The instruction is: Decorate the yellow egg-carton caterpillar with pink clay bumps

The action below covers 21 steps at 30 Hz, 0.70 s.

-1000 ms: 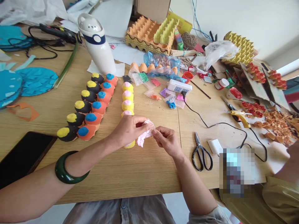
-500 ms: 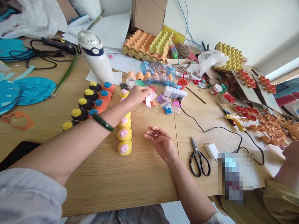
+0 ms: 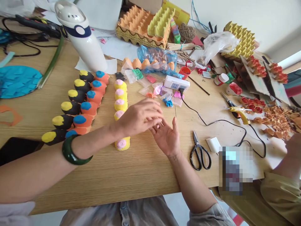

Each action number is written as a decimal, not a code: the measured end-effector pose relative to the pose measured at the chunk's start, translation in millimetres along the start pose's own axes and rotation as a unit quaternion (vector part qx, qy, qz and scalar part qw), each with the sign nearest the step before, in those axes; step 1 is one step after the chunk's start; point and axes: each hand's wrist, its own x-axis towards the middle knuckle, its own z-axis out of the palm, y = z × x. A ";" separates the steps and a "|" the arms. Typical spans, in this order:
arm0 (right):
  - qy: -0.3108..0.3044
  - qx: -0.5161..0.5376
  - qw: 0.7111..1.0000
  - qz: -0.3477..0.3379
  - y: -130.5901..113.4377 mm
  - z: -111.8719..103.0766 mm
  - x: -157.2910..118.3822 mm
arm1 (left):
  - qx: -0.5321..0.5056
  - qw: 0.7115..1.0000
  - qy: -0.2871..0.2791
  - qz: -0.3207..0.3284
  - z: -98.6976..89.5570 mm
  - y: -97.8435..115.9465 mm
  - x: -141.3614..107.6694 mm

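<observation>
L hand half-curled, looks empty, just above wide-open R hand, palm up; both beside row of yellow egg-carton cups w/ pink clay tops; clear blue-tinted bag behind row holds orange bits.

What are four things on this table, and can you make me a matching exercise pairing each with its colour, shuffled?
Things:
1. Scissors handles
2. Bangle on the arm
3. Power strip
4. Hot glue gun

Colours:
A. Yellow
B. Black
C. White
D. Dark green

Right pairs: 1-B, 2-D, 3-C, 4-A.
</observation>
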 end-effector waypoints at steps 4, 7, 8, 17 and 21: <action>-0.025 -0.008 0.999 0.025 3.9 0.1 -3.1 | 0.068 0.997 -0.025 0.039 8.4 8.3 -37.7; -0.056 -0.033 0.997 0.038 8.6 0.8 -4.4 | 0.066 0.997 0.006 0.038 6.1 13.6 -48.8; -0.070 -0.054 0.995 0.036 10.2 1.0 -4.7 | 0.054 0.998 0.027 0.025 3.3 17.6 -50.3; -0.100 -0.233 0.965 -0.067 16.8 5.2 -13.1 | -0.296 0.885 0.107 -0.343 -12.4 60.8 -58.1; -0.103 -0.269 0.954 -0.077 17.9 9.9 -20.1 | -0.255 0.904 0.124 -0.321 -9.5 65.2 -64.1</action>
